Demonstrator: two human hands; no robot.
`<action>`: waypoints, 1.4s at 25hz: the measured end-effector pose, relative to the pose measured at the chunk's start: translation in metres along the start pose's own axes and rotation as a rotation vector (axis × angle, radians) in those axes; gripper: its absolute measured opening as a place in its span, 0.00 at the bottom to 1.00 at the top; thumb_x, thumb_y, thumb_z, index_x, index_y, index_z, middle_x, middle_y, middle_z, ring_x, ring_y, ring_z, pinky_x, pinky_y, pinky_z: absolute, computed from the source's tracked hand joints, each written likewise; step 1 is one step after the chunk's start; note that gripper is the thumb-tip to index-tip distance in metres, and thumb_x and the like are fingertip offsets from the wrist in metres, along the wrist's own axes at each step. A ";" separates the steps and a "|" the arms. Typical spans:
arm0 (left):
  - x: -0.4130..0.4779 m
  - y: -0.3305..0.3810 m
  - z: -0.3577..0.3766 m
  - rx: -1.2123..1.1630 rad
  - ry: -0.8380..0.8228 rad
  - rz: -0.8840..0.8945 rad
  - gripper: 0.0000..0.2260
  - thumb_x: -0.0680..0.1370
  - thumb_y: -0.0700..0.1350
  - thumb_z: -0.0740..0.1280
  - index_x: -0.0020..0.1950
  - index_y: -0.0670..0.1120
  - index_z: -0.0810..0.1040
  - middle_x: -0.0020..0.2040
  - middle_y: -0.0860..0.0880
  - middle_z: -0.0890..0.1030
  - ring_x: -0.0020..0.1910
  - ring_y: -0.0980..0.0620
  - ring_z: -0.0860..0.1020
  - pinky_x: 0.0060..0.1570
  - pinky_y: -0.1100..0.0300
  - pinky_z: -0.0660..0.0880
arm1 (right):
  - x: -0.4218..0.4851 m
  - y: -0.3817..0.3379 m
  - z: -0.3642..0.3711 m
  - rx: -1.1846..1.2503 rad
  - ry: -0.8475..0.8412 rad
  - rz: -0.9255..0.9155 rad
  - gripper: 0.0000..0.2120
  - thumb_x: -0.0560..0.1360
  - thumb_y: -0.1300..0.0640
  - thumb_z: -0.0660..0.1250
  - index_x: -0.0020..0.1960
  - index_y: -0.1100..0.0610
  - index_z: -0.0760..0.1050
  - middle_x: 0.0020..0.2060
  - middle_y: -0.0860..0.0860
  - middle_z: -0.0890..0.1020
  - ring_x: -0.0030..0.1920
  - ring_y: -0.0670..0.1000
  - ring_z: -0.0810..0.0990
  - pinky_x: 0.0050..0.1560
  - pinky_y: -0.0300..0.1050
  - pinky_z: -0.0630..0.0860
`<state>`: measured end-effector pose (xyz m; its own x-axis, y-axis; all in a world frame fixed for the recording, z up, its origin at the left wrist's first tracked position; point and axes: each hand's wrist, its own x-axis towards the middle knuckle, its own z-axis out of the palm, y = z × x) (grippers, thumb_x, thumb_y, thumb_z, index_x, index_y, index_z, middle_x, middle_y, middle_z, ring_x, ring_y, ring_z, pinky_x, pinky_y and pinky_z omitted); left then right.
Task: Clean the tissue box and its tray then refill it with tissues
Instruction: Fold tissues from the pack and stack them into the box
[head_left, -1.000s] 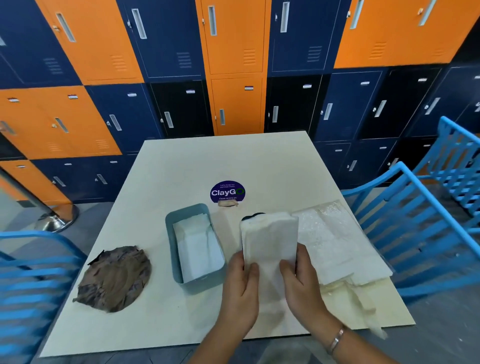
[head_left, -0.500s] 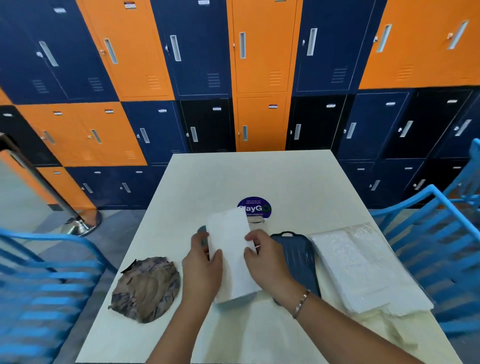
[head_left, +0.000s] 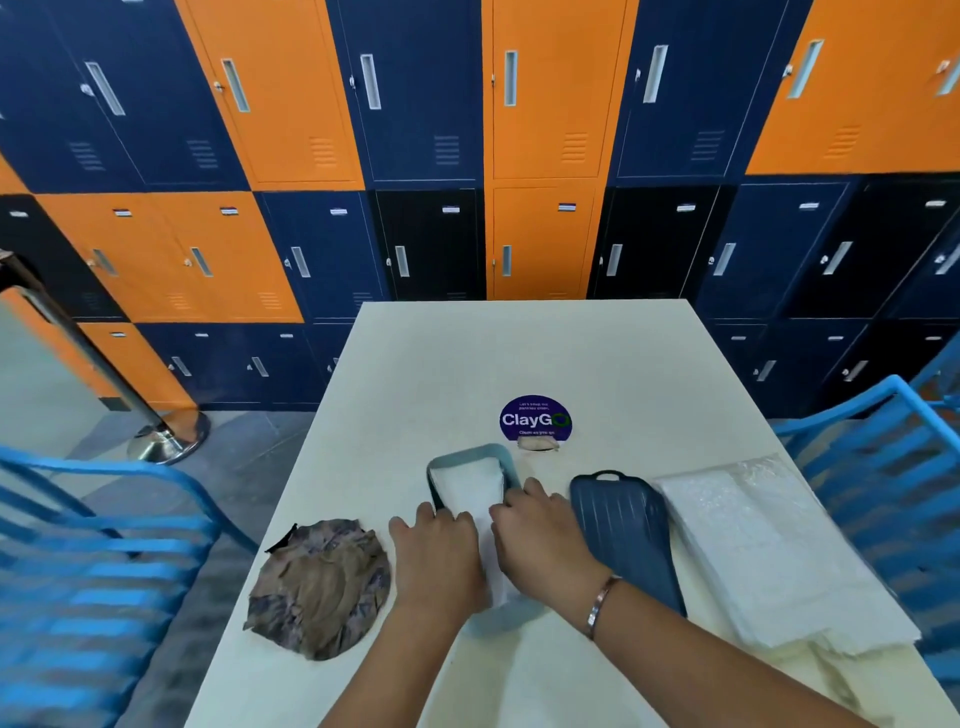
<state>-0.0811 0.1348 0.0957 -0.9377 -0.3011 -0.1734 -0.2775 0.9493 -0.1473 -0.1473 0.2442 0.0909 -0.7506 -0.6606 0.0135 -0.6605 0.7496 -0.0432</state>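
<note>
Across the near half of a square cream bench (head_left: 519, 353), flanked by blue slatted metal chairs (head_left: 104, 545), the things lie in a row. Open surface runs on to the far edge. A clear-wrapped pack of white tissues (head_left: 753, 545) reaches the right edge. A crumpled brown cloth (head_left: 322, 587) sits near the left edge. A dark blue ribbed lid (head_left: 623, 530) lies just beside a pale teal plastic tissue box (head_left: 467, 451) at centre. Inside the box, a stack of white tissues (head_left: 467, 488) is gripped at its near end by the curled fingers of the left hand (head_left: 441, 561) and right hand (head_left: 540, 540).
</note>
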 end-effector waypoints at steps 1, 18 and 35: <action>-0.001 0.001 0.003 0.018 -0.016 0.019 0.12 0.76 0.52 0.64 0.57 0.50 0.76 0.54 0.49 0.78 0.57 0.45 0.72 0.49 0.48 0.61 | 0.001 -0.001 0.001 -0.059 0.014 -0.009 0.07 0.74 0.56 0.69 0.52 0.55 0.81 0.50 0.54 0.80 0.55 0.57 0.74 0.48 0.52 0.71; 0.035 0.010 0.004 0.381 -0.145 0.263 0.35 0.79 0.68 0.56 0.82 0.52 0.60 0.77 0.41 0.69 0.79 0.35 0.59 0.52 0.30 0.13 | 0.005 0.002 0.021 -0.471 -0.262 -0.131 0.33 0.80 0.36 0.55 0.81 0.48 0.56 0.81 0.59 0.53 0.80 0.65 0.37 0.59 0.81 0.21; 0.045 0.031 0.003 0.003 -0.282 0.274 0.44 0.68 0.63 0.73 0.78 0.52 0.59 0.77 0.43 0.61 0.74 0.41 0.65 0.65 0.47 0.73 | -0.096 0.112 0.012 0.755 0.340 0.364 0.14 0.79 0.52 0.68 0.64 0.46 0.78 0.64 0.41 0.72 0.69 0.39 0.60 0.66 0.23 0.55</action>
<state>-0.1309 0.1508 0.0801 -0.8826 -0.0496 -0.4676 -0.0238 0.9979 -0.0610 -0.1489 0.3910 0.0732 -0.9549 -0.2503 0.1599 -0.2831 0.6038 -0.7452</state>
